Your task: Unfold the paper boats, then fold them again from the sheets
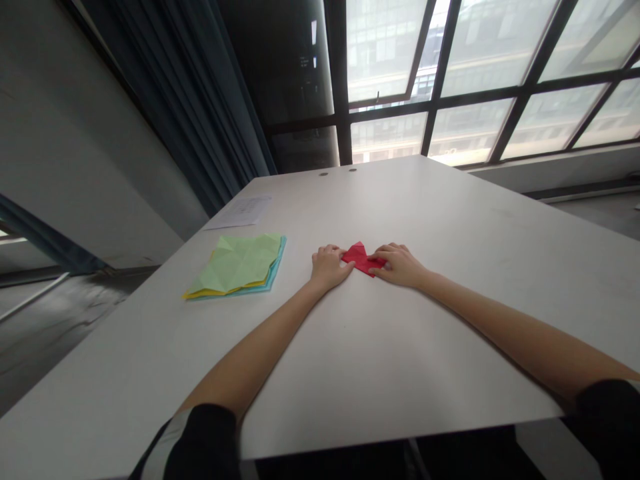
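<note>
Free to pass across the white table (480, 233) beyond the left hand (329, 266) and right hand (399, 266) up to the far edge, and from the right hand out to the right edge. Open as well between the left hand and the low paper stack (244, 261). Obstructed by that stack toward the left edge; nearer the far left corner, only by a flat sheet (241, 213). Crossed at the near edge by the left forearm (267, 343) and right forearm (500, 327); open between these, closed off ahead by both hands and the red paper (358, 257).
</note>
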